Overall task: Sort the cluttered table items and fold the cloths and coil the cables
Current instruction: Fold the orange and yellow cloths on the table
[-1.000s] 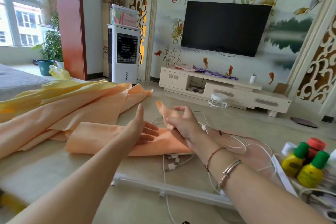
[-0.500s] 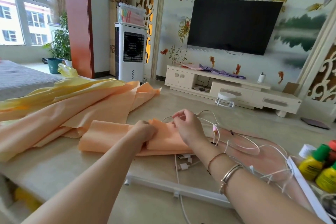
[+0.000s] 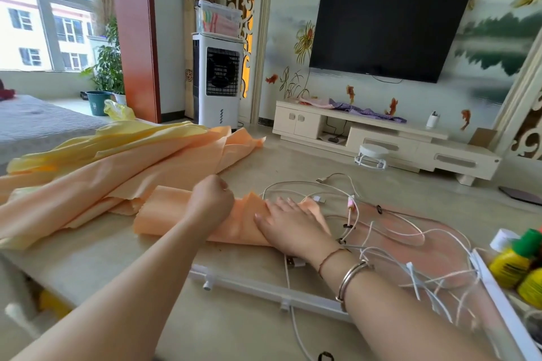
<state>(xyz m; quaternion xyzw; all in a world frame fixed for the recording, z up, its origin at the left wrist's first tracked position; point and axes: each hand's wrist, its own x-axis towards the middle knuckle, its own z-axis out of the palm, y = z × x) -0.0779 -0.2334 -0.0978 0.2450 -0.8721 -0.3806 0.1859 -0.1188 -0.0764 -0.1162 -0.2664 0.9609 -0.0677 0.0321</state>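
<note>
A small orange cloth (image 3: 164, 214) lies folded on the beige table (image 3: 88, 261) in front of me. My left hand (image 3: 209, 201) is a closed fist gripping a fold of it. My right hand (image 3: 289, 221) lies flat with fingers spread, pressing the cloth's right end down. A tangle of white cables (image 3: 381, 231) sprawls just right of that hand. A larger orange cloth (image 3: 96, 182) and a yellow cloth (image 3: 117, 141) are heaped at the left.
A white-framed clear tray (image 3: 264, 290) sits at the table's near right side. Yellow bottles with green caps (image 3: 516, 261) stand at the right edge. Beyond the table are a TV stand (image 3: 381, 138), a wall TV and a white air cooler (image 3: 218, 82).
My right hand dropped the cloth's lifted end onto the folded part and now presses it flat. My left hand went from open to a fist on the cloth.
</note>
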